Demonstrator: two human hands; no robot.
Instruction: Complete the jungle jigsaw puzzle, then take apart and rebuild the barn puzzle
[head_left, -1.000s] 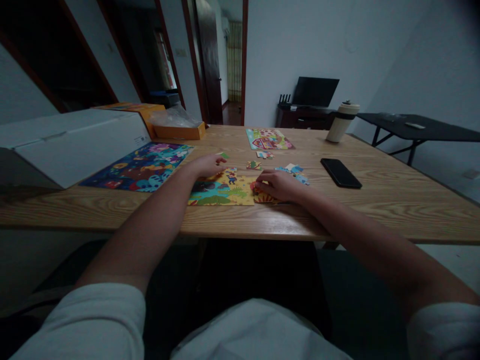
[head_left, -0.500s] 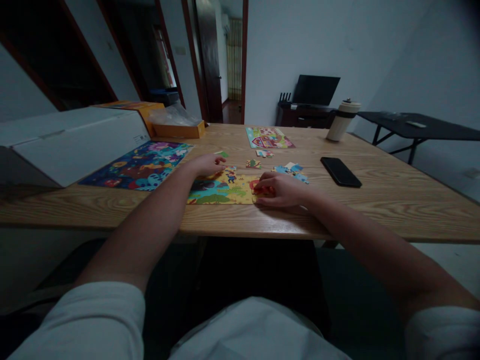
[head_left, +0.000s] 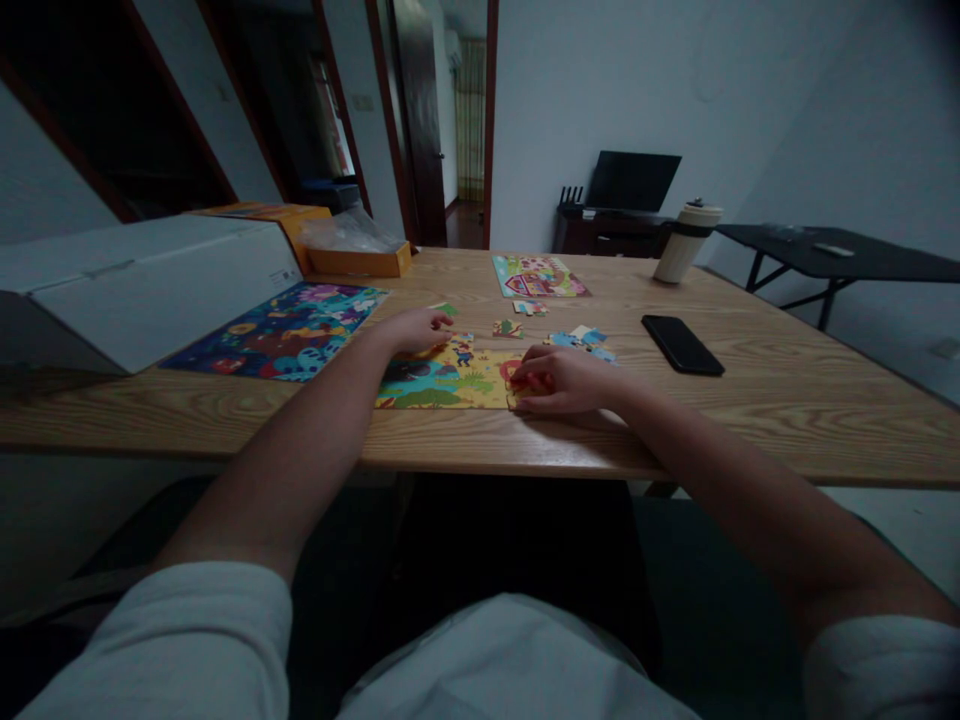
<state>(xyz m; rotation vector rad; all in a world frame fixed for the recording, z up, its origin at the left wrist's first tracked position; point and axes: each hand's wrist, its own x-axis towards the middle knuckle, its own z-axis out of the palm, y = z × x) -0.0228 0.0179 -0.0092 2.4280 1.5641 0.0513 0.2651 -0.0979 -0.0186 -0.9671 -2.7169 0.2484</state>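
A partly assembled jigsaw puzzle [head_left: 472,383], yellow, teal and green, lies flat near the table's front edge. My left hand [head_left: 416,330] rests over its upper left part, fingers apart and loosely bent, holding nothing that I can see. At the puzzle's right end, my right hand [head_left: 566,380] has its fingers closed on a red-and-yellow puzzle piece [head_left: 534,383], partly covered by the fingers and against the puzzle's edge. Beyond the hands are a loose puzzle piece [head_left: 508,328], another piece [head_left: 530,308] and a pile of blue pieces [head_left: 581,340].
On the wooden table [head_left: 795,420], a dark blue picture sheet [head_left: 285,330] and white box [head_left: 157,280] lie left. An orange box [head_left: 360,262] with clear plastic stands behind. A colourful picture card [head_left: 536,276] lies farther back; a phone [head_left: 681,345] and tumbler [head_left: 686,242] are right.
Both hands stay almost in place; my right hand is still on the piece at the puzzle's right end. The whole view has shifted very slightly.
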